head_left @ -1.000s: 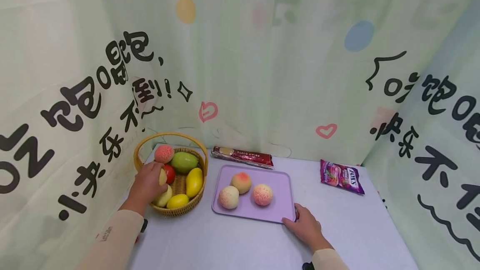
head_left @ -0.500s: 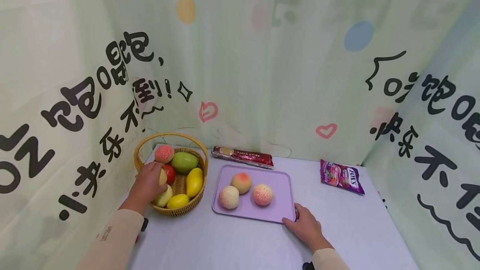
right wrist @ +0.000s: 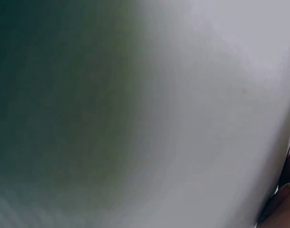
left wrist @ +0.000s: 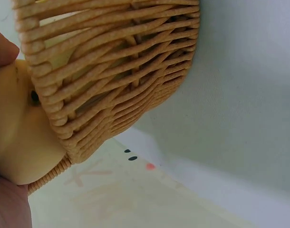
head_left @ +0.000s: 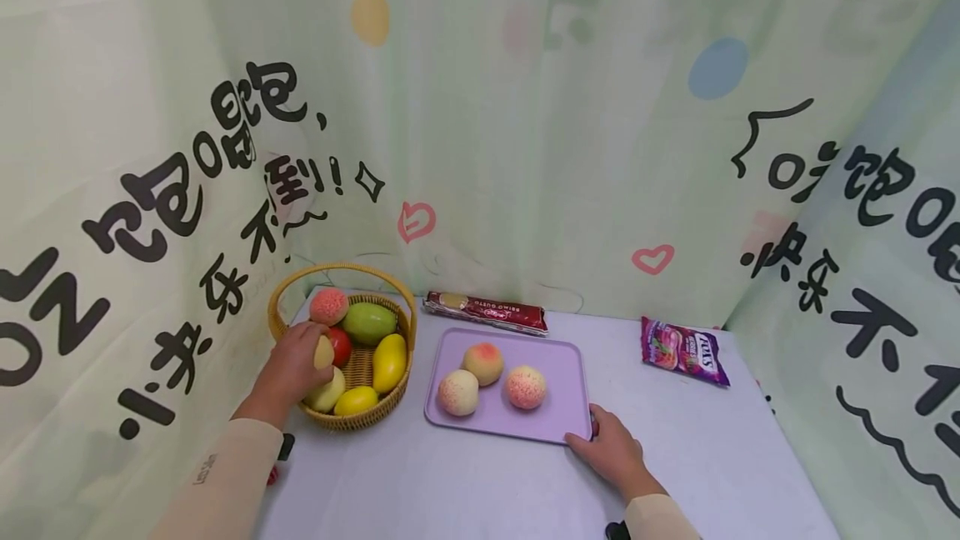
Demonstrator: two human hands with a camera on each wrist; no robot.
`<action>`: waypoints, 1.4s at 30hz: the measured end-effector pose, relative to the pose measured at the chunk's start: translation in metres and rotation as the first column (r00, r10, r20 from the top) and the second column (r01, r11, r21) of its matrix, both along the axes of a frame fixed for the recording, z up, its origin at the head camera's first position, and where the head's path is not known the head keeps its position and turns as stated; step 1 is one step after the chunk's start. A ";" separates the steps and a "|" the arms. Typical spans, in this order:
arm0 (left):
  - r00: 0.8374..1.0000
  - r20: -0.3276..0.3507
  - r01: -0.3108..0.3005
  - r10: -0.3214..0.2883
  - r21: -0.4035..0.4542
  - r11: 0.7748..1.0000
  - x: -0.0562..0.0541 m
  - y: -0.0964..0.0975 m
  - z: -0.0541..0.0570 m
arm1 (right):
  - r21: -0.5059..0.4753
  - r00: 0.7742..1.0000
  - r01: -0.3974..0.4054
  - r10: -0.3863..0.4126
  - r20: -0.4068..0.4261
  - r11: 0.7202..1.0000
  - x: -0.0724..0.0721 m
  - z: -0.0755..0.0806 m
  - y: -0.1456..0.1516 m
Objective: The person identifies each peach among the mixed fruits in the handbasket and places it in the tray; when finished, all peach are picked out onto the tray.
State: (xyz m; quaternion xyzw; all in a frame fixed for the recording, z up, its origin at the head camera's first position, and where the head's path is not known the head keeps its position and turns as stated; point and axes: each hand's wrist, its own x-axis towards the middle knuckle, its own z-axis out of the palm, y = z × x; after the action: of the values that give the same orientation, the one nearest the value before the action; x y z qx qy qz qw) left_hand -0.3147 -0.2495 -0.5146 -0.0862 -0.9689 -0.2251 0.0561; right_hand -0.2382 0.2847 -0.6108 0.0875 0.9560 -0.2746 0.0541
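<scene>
At the left side of the wicker basket point(head_left: 360, 422), my left hand point(head_left: 288, 369) grips a pale yellow fruit point(head_left: 324, 352). In the left wrist view, the same smooth fruit point(left wrist: 21, 128), with a dark spot, sits between thumb and fingers against the basket's woven rim point(left wrist: 54, 109). The basket also holds a pink peach point(head_left: 328, 307), a green mango point(head_left: 369, 324), a red fruit point(head_left: 340, 347), a yellow mango point(head_left: 389, 363), a lemon point(head_left: 356, 402) and another pale fruit point(head_left: 327, 392). My right hand point(head_left: 613, 450) holds the right front corner of the purple tray point(head_left: 517, 430).
Three peach-like fruits point(head_left: 483, 363) lie on the tray. Behind it is a dark red biscuit packet point(head_left: 486, 312), and a purple snack bag point(head_left: 684, 352) lies to the right. A printed curtain point(head_left: 510, 148) encloses the white table point(head_left: 450, 490). The basket's tall handle point(head_left: 345, 266) arches over the fruit.
My left forearm has shifted very slightly left, and a small red thing below its wrist shows more. The pale fruit stays in hand; the right hand and tray hold still.
</scene>
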 end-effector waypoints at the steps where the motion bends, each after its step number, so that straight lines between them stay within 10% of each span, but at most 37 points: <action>1: 1.000 0.001 0.001 -0.001 0.010 1.000 0.000 0.000 0.000 | -0.001 1.000 0.000 0.000 0.001 1.000 0.000 0.000 0.000; 42: 0.987 -0.150 0.077 -0.051 0.174 0.982 0.020 0.035 0.024 | 0.001 1.000 0.015 -0.015 0.006 1.000 -0.001 0.001 -0.004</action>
State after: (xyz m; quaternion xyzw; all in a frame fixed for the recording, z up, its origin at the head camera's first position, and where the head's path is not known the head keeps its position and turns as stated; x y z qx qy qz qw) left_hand -0.2945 -0.2149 -0.4903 -0.1282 -0.9348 -0.3061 0.1264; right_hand -0.2391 0.2811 -0.6097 0.0954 0.9553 -0.2744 0.0551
